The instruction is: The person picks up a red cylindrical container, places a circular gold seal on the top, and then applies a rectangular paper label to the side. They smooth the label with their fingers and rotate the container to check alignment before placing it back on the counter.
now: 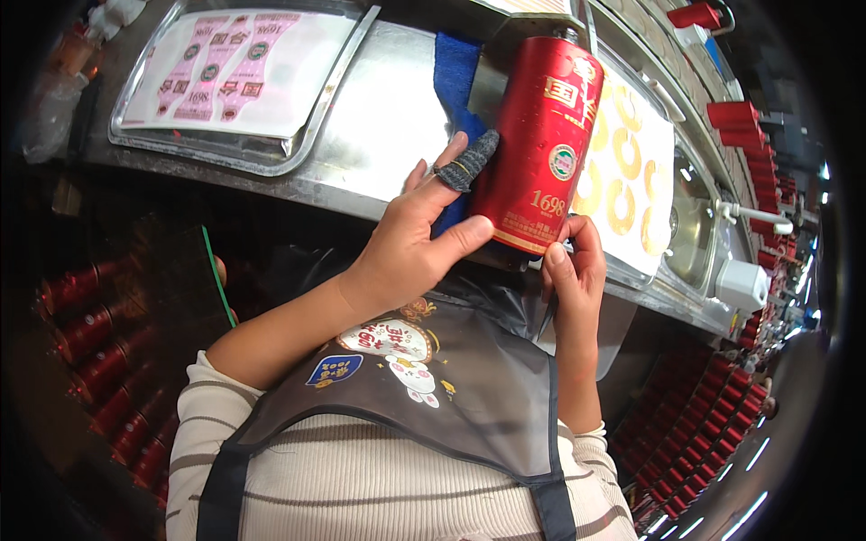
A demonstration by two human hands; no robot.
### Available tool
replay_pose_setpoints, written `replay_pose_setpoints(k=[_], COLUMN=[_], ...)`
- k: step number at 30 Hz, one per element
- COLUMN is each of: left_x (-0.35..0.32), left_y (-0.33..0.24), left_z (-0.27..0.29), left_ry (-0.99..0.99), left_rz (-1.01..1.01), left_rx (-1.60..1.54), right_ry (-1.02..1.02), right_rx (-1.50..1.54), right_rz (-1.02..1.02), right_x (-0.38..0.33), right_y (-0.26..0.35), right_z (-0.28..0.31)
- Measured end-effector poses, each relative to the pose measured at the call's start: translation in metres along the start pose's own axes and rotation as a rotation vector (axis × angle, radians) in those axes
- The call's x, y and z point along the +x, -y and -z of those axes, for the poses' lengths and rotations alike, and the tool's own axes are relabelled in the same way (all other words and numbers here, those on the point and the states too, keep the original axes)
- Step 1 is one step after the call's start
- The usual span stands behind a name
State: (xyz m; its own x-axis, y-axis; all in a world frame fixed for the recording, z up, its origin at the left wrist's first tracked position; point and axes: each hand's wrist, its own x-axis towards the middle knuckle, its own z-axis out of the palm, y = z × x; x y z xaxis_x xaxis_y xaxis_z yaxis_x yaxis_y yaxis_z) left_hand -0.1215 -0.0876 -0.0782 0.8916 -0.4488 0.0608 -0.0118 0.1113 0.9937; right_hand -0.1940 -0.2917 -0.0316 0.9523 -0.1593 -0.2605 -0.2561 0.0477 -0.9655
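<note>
A glossy red bottle [541,135] with gold and white print and a round green-white emblem lies tilted, its neck pointing away from me and its base toward me. My left hand [410,221] is closed on its left side, thumb at the lower edge and a grey knit sleeve on one finger. At the bottle's lower right corner, the thumb and fingers of my right hand [579,266] are pinched together. A thin dark strip shows below that hand; what the pinch holds is hidden. Beside the bottle lies a blue cloth [456,77].
A clear tray [302,135] with pink printed label sheets stands at the left on the metal table [388,77]. Right of the bottle, a white sheet [654,162] carries gold ring stickers. A white jug [741,283] sits further right. Rows of red bottles [695,419] stand below on both sides.
</note>
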Motion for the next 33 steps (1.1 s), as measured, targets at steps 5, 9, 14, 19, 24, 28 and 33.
replay_pose_setpoints(k=[5,9,14,19,24,28,33], left_x=[-0.015,-0.031,-0.044,-0.050,-0.047,-0.044,-0.041], left_y=[0.006,-0.028,-0.019,-0.011,-0.011,-0.026,-0.035], left_z=[0.005,0.007,0.005,0.004,0.003,0.000,-0.006], left_ry=[-0.089,0.001,-0.043,-0.061,-0.053,-0.055,-0.015], left_rz=[0.100,-0.324,-0.272,-0.222,-0.233,-0.293,-0.371], left_rx=[-0.201,0.516,0.630,0.607,0.688,0.803,0.949], right_ry=[-0.049,-0.090,-0.020,-0.082,-0.035,-0.017,-0.035], right_rx=[-0.091,-0.147,-0.072,-0.129,-0.074,-0.005,-0.008], right_rz=[0.044,0.067,0.008,0.102,0.060,0.046,0.037], right_x=[0.000,0.001,-0.002,0.002,0.002,0.002,0.002], right_y=[-0.001,-0.001,0.001,-0.009,-0.005,0.000,-0.007], right_z=[-0.006,-0.010,0.000,-0.003,-0.001,-0.006,-0.002])
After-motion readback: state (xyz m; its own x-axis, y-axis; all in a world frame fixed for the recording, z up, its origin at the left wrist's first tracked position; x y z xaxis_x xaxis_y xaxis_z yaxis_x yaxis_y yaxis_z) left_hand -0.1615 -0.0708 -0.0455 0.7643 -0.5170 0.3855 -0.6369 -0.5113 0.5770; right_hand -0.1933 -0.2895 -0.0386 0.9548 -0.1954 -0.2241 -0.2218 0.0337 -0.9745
